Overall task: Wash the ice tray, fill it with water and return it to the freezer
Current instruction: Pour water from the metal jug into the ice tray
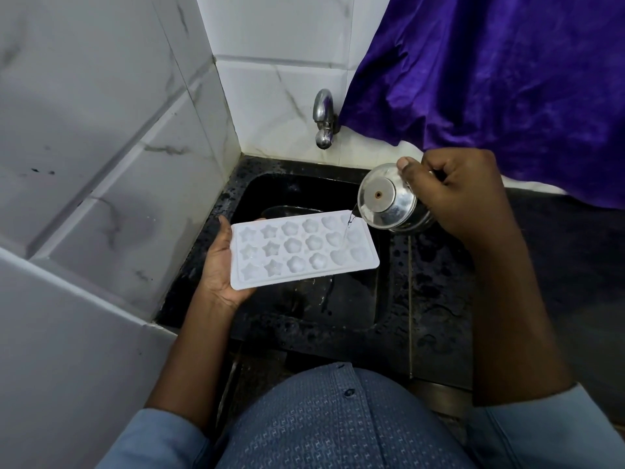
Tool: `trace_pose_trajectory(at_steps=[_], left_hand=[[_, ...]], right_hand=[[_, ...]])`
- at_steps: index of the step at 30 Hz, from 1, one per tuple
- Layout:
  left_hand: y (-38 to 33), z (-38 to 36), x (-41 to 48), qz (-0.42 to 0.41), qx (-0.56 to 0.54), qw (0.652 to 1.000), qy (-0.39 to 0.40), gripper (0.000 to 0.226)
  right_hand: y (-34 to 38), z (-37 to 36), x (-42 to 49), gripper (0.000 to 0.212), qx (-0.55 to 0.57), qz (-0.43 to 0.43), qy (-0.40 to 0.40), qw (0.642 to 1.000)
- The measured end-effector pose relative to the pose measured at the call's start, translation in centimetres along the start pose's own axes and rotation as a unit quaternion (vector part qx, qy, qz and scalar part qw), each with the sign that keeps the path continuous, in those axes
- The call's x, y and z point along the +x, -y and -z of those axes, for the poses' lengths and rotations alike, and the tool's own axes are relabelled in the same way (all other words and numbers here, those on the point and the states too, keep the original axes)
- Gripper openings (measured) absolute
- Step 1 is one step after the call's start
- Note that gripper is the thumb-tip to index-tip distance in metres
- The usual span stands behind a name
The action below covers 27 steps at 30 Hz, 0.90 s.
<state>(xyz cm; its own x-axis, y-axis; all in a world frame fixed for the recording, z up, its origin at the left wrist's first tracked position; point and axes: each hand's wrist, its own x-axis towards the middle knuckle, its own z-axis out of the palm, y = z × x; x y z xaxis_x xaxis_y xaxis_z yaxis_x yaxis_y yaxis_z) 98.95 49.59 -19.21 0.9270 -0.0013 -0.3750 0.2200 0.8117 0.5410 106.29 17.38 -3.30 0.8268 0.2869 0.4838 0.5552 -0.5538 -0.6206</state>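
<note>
White marble-veined wall tiles [101, 137], purple curtain [490, 79], wet black counter [436, 292].

the person wears a blue button-up shirt [338, 418] woven with a small, repeating geometric pattern in a lighter thread, and one dark round button [349, 392] shows on its front placket. both sleeves are plainer light blue and pushed up: the left sleeve [159, 441] bunches near the elbow, the right sleeve [554, 431] likewise. the forearms and both the left hand [220, 265] and right hand [456, 194] are bare, without rings or watch.
</note>
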Motion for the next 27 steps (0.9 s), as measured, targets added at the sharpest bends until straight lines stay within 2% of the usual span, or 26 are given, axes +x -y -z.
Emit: trace_pose_trajectory(at_steps=[27], left_hand=[[1.4,-1.3,0.9,0.015,0.000,1.000,0.013,0.076]], right_hand=[[0.1,-1.2,0.0,0.055,0.011,0.002,0.022,1.000]])
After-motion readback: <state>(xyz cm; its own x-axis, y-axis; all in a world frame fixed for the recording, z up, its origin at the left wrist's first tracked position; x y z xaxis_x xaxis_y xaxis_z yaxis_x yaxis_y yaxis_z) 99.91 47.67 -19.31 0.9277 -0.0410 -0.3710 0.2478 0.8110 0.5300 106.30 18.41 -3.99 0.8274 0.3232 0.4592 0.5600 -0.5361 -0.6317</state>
